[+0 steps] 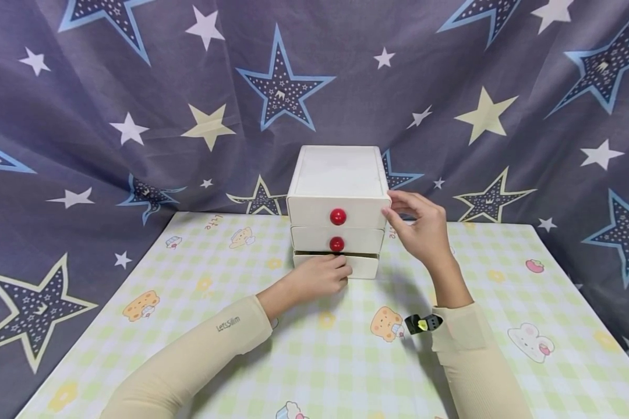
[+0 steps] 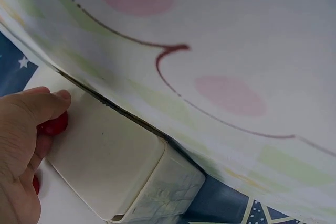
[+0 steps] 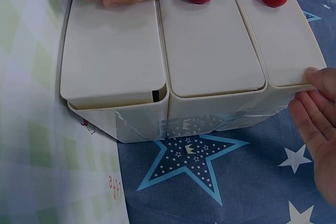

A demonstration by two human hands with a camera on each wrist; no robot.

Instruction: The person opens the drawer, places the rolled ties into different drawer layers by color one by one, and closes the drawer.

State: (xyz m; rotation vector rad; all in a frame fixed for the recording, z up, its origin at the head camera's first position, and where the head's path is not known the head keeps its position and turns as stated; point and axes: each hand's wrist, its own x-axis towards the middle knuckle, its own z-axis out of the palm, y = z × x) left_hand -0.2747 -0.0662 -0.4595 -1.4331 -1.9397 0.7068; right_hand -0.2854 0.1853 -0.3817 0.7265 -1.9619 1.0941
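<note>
A small white three-drawer cabinet (image 1: 340,171) stands on the table, its drawer fronts facing me. My left hand (image 1: 321,274) is at the bottom drawer (image 1: 366,267), pinching its red knob (image 2: 55,125) between thumb and fingers. That drawer sits slightly out, with a dark gap along its top edge. My right hand (image 1: 423,228) grips the cabinet's upper right front corner, thumb on the front and fingers along the side. Above, the top drawer (image 1: 311,212) and middle drawer (image 1: 311,240) look closed, and their red knobs are uncovered in the head view.
A checked tablecloth (image 1: 199,349) with cartoon prints covers the table. Close behind the cabinet hangs a dark blue star-patterned curtain (image 1: 346,87), which also runs down both sides. A dark strap device (image 1: 423,323) is on the right wrist.
</note>
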